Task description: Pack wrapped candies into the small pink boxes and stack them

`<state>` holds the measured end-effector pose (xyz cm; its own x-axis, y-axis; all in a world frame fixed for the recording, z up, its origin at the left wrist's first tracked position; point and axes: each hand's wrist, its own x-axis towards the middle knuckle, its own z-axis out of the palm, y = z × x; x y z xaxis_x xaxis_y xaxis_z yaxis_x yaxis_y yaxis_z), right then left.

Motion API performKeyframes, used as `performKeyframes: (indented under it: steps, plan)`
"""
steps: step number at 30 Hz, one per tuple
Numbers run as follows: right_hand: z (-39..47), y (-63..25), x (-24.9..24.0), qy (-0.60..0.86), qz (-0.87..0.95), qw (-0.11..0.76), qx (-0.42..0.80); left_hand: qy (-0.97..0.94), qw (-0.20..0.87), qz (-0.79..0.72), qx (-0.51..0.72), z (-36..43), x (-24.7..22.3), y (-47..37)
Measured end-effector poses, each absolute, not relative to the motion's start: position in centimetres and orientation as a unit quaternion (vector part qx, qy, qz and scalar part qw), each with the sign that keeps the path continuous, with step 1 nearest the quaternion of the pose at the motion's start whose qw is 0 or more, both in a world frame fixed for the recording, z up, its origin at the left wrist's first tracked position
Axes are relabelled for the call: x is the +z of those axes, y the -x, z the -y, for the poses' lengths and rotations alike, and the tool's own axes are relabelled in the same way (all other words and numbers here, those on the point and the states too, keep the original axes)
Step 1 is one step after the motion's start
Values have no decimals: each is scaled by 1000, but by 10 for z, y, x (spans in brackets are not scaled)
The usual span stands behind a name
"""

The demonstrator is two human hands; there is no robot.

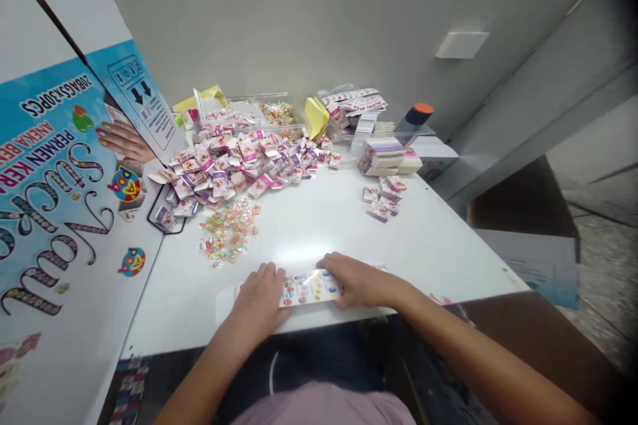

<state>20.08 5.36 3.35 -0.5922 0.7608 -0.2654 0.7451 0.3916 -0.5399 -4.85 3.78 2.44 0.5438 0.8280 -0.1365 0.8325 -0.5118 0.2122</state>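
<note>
A glossy white strip printed with small colourful pictures, seemingly a sticker sheet (310,287), spans the gap between my hands close to the table's front edge. Its left end is gripped by my left hand (263,293), fingers on top and thumb at the lower edge. My right hand (353,283) pinches the other end, with the fingers curled over it. More white paper pokes out beside both hands, partly hidden by them. Beyond my left hand lies a pile of small wrapped candies (229,231). Several small purple-and-white boxes (383,198) sit beyond my right hand.
A large heap of little printed boxes (234,163) covers the back left of the white table (309,232). Behind are clear trays, one with candies (279,114), and stacked flat cards (383,154). A tall carton (100,212) stands left; an orange-topped dark cylinder (415,118) stands back right.
</note>
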Motion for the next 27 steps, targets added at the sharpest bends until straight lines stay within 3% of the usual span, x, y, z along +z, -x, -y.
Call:
performKeyframes:
  steps: [6, 16, 27]
  plan:
    - [-39, -194, 7, 469, 847, 94, 232, -851, 160, -498, 48, -39, 9, 66]
    - [-49, -188, 11, 442, 865, 84, 222, -839, 193, -504, 65, -38, 15, 67]
    - [-45, -191, 23, 424, 855, 152, 256, -847, 204, -483, 83, -39, 28, 73]
